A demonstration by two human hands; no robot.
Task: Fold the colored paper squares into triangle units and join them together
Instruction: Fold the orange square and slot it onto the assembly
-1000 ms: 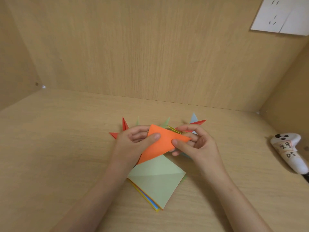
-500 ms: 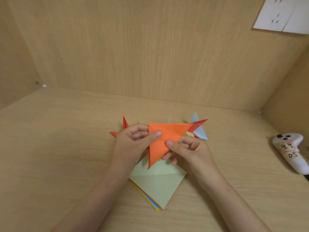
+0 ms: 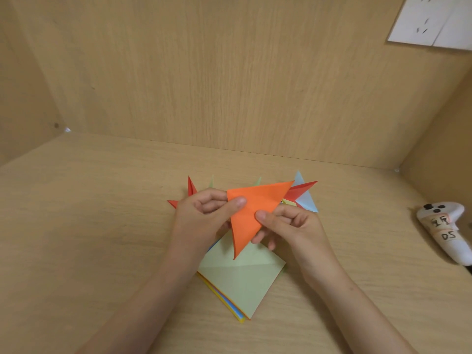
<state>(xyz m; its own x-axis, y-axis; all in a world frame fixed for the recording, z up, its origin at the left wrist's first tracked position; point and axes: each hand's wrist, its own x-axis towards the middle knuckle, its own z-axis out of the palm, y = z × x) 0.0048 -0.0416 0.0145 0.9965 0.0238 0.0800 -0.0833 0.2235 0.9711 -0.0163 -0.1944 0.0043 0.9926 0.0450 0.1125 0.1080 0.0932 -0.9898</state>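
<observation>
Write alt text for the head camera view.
A left hand and right hand pinch a folded orange paper triangle above a stack of coloured paper squares on a wooden table. Red, green and blue paper points lie behind.

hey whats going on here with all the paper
A person is doing origami at a wooden desk. The left hand and the right hand both pinch an orange paper triangle, held just above a stack of coloured squares with a pale green sheet on top. Behind the hands lies a cluster of pointed folded units in red, green and blue. A white controller sits off to the right.
</observation>
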